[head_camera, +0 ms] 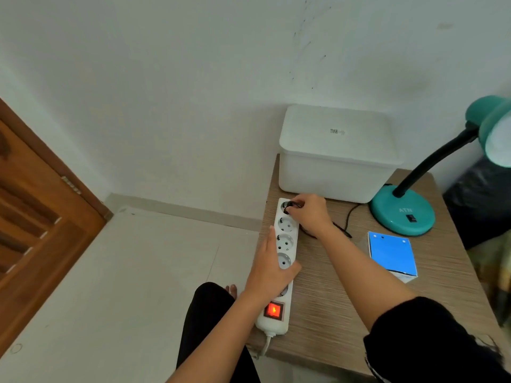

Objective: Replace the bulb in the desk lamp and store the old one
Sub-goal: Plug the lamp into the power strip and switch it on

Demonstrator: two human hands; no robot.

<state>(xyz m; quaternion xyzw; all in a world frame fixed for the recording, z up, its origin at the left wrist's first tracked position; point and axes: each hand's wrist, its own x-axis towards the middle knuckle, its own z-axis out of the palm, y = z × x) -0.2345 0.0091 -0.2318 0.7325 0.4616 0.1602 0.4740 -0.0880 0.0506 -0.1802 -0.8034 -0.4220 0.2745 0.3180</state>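
A teal desk lamp stands at the table's far right, its black neck curving up to a teal shade at the frame edge. Its black cord runs left to a black plug in the far socket of a white power strip. My right hand is shut on that plug. My left hand lies on the strip and presses it down. The strip's red switch glows. A blue and white bulb box lies in front of the lamp base.
A white lidded plastic bin stands at the back of the wood-grain table, against the wall. A brown wooden door is at the left, tiled floor below. Dark bags sit right of the table.
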